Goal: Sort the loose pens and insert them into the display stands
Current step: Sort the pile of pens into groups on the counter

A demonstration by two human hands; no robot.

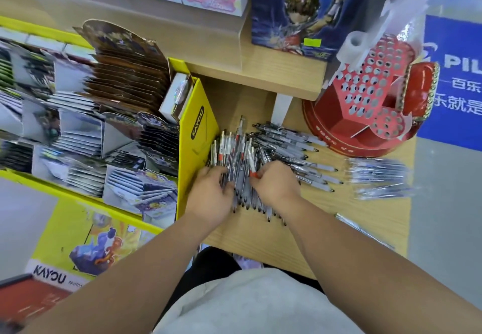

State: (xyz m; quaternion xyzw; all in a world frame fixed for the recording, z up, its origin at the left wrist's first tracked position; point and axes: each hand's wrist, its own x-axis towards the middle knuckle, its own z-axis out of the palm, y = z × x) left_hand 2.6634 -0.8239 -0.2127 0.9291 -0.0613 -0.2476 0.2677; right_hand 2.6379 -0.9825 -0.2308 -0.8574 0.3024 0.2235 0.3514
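A heap of loose pens with grey bodies and black tips lies on the wooden shelf. My left hand rests on the heap's left side, fingers curled round a bunch of pens. My right hand sits on the middle of the heap and pinches a pen with a red band. A red display stand with several round holes stands at the back right; its holes look empty.
A yellow card display rack borders the pens on the left. Clear-wrapped pen packs lie to the right, one more near the front edge. A blue boxed item stands on the raised shelf behind.
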